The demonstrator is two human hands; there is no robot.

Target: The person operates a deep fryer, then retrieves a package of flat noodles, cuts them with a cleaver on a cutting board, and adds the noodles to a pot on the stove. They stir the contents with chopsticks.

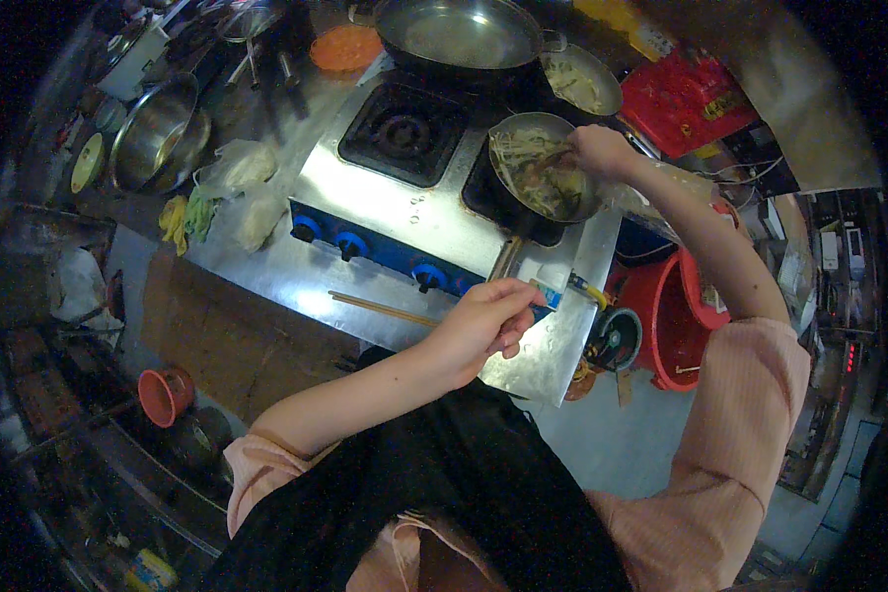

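A frying pan (540, 194) with pale strands and darker food sits on the right burner of a steel gas stove (407, 214). My right hand (601, 154) reaches over its right rim, blurred; its fingertips and anything in them are unclear. My left hand (497, 320) is curled in front of the stove, by the near end of the pan handle (506, 259); whether it grips the handle is hidden. A pair of wooden chopsticks (377, 305) lies on the counter's front edge, partly behind my left forearm. The left burner (403, 135) holds no pan.
Behind the stove stand a large wide pan (462, 37) and a smaller pan of pale food (581, 81). Steel bowls (152, 140), plastic bags (248, 166) and cloths (200, 211) lie left. Right of the counter are a red tub (662, 318) and a yellow hose (590, 291).
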